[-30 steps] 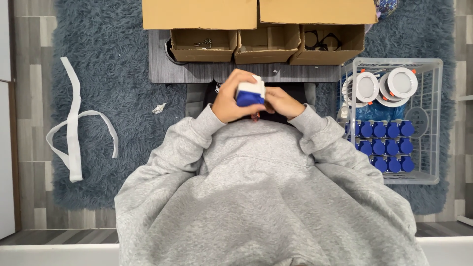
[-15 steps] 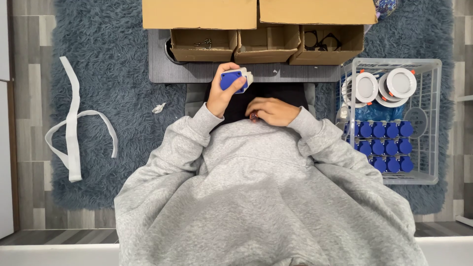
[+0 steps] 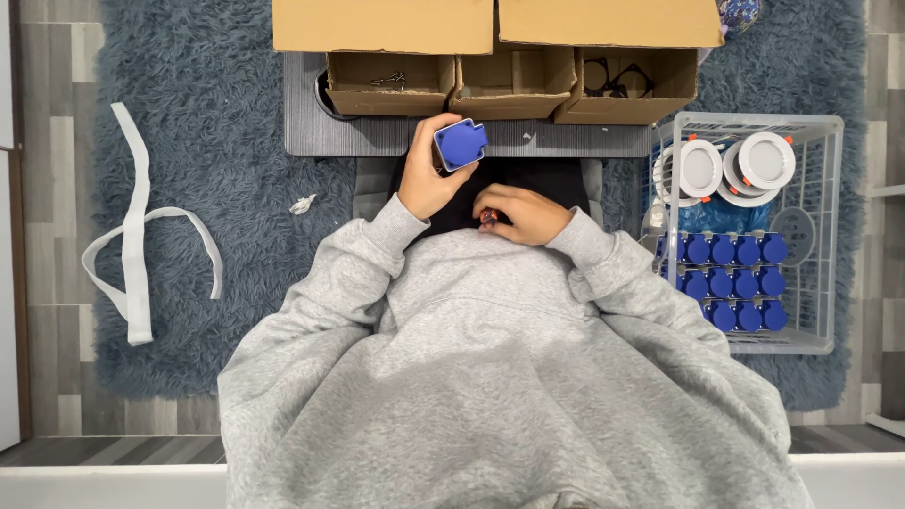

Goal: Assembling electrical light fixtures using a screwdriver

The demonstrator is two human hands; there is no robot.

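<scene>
Left hand (image 3: 429,179): raised over the near edge of the grey table (image 3: 311,132), fingers wrapped around a blue socket (image 3: 460,144).
Right hand (image 3: 523,213): low at the lap, fingers curled around something small; what it is I cannot tell.
Boxes (image 3: 391,83): three open cardboard ones, just beyond the socket.
Crate (image 3: 830,236): at the person's right, holding more blue sockets and white round lamps (image 3: 765,160).
Strap (image 3: 132,236): white, on the rug at the left.
</scene>
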